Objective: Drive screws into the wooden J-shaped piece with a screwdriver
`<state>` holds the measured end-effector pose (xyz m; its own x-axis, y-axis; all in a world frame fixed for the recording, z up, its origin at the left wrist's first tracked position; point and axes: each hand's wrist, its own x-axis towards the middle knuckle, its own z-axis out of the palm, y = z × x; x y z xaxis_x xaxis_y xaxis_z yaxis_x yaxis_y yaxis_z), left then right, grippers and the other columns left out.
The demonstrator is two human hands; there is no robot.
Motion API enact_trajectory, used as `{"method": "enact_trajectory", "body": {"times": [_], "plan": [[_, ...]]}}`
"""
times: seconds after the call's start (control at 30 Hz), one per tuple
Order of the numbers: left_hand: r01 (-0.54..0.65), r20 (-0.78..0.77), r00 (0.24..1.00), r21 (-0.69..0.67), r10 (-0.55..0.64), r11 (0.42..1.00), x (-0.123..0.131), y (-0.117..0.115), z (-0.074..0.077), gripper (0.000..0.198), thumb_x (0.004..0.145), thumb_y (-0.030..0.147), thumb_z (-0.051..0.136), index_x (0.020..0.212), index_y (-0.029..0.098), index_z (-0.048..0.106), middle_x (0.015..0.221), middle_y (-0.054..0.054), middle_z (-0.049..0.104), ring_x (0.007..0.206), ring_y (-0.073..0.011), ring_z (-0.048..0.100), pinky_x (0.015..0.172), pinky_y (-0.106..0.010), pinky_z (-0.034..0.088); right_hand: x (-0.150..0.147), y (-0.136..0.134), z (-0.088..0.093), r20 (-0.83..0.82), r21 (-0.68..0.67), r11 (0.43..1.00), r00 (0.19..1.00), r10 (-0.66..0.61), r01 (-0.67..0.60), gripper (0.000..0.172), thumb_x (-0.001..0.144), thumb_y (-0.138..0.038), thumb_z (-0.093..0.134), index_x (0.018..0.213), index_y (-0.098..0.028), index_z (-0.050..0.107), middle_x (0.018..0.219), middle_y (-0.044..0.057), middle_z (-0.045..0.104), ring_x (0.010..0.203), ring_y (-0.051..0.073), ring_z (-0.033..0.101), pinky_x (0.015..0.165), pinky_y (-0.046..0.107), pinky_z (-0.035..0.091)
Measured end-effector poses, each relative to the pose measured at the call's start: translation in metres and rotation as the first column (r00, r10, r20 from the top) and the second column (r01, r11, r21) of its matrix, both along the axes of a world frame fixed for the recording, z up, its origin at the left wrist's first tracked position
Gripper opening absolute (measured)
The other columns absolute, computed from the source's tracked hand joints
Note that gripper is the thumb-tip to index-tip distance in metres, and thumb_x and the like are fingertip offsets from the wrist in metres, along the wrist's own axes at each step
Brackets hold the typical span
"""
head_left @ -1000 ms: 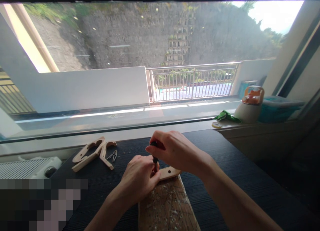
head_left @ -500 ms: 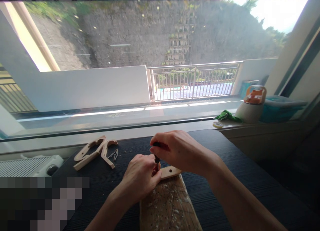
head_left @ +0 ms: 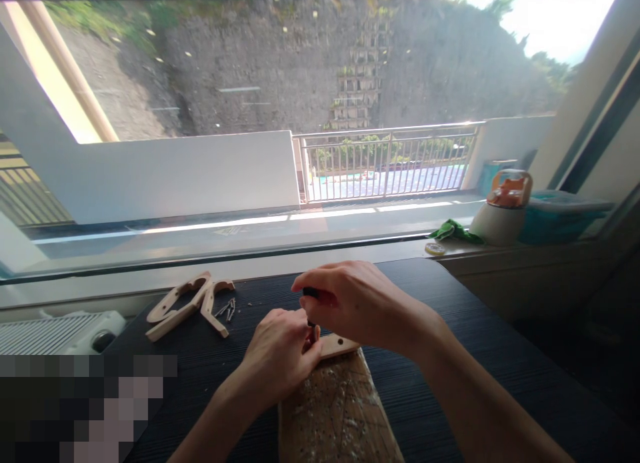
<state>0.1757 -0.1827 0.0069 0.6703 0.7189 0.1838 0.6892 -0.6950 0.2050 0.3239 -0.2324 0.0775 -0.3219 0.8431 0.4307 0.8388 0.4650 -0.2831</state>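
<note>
My right hand (head_left: 357, 303) is closed around the black handle of a screwdriver (head_left: 311, 292), held upright above the work; its tip is hidden. Below and left of it, my left hand (head_left: 283, 346) grips the end of a pale wooden strip (head_left: 339, 343) with a dark hole in it. Thumb and fingers meet around the screwdriver's lower end, so what lies between them is mostly hidden. The strip rests across the far end of a worn, pitted wooden board (head_left: 340, 409).
Curved, cut wooden parts (head_left: 173, 306) lie at the table's (head_left: 420, 376) back left, beside several loose screws (head_left: 229, 309). On the window sill are a green cloth (head_left: 455, 231), a roll of tape (head_left: 435, 249), a white-and-orange container (head_left: 503, 213) and a teal bin (head_left: 557, 216).
The fingers of my right hand have shifted slightly left and turned with the screwdriver's handle. My left hand keeps its place on the wooden strip.
</note>
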Motion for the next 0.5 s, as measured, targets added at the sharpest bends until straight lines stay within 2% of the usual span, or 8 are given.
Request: {"method": "enact_trajectory", "body": {"times": [0.13,0.37,0.5], "plan": [[0.015,0.011,1.000,0.004,-0.015,1.000,-0.001,0.001,-0.002,0.014,0.077,0.028,0.050,0.072,0.021,0.062,0.072,-0.002,0.065,0.074,-0.0178,0.058,0.068,-0.027,0.035,0.000,0.001,0.001,-0.016,-0.010,0.998,0.998,0.055,-0.055,0.023,0.085,-0.025,0.046,0.093,-0.021,0.067,0.081,0.002,0.067,0.071,0.012,0.056,0.060,0.022,0.031],[0.011,-0.006,1.000,0.019,-0.011,1.000,0.000,0.001,0.000,0.017,0.076,0.029,0.051,0.064,0.022,0.060,0.067,0.001,0.063,0.068,-0.0162,0.055,0.064,-0.027,0.032,0.003,0.011,-0.006,-0.045,-0.014,0.998,0.997,-0.070,0.069,0.021,0.085,-0.034,0.050,0.088,-0.019,0.064,0.064,0.000,0.061,0.055,0.009,0.046,0.053,0.023,0.025],[0.017,-0.009,1.000,0.025,-0.017,1.000,0.001,0.001,0.000,0.016,0.076,0.028,0.051,0.065,0.022,0.060,0.067,0.001,0.063,0.065,-0.0154,0.055,0.063,-0.027,0.032,0.002,0.009,-0.007,-0.039,0.004,0.997,0.996,-0.078,0.079,0.023,0.085,-0.035,0.049,0.089,-0.019,0.064,0.063,0.000,0.061,0.056,0.009,0.047,0.052,0.023,0.024]]}}
